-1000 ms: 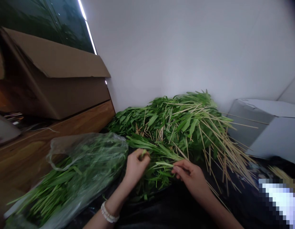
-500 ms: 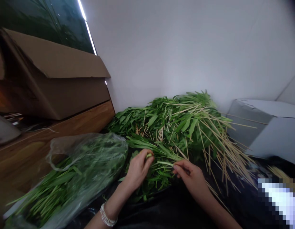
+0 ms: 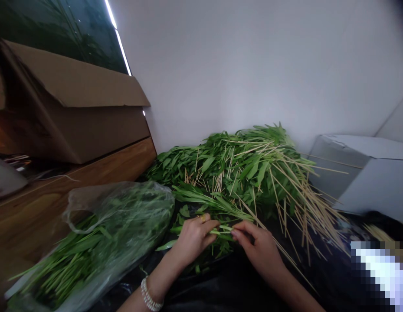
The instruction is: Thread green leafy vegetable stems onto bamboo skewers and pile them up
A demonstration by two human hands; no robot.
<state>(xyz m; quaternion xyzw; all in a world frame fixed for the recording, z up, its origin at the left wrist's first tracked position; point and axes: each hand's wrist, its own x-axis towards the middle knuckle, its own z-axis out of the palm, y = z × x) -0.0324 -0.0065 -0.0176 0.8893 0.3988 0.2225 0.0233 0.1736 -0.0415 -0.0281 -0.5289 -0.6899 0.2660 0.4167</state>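
My left hand (image 3: 194, 237) and my right hand (image 3: 257, 246) meet over a small bunch of green leafy stems (image 3: 221, 229), fingers pinched on them from both sides. The left wrist wears a white bead bracelet (image 3: 150, 296), and a gold ring shows on a finger. Just beyond the hands lies a big heap of leafy greens threaded on thin bamboo skewers (image 3: 253, 173), the skewer ends fanning toward the right. A clear plastic bag of green stalks (image 3: 100, 238) lies to the left of my left hand.
A black sheet (image 3: 234, 286) covers the surface under the hands. A brown cardboard box (image 3: 74, 112) rests on a wooden ledge (image 3: 74, 186) at the left. A grey-white box (image 3: 364, 173) stands at the right by the white wall. A blurred patch sits at the lower right.
My left hand has dropped and moved right, from the pile's edge to the stems by my right hand. The two hands now touch the same small bunch.
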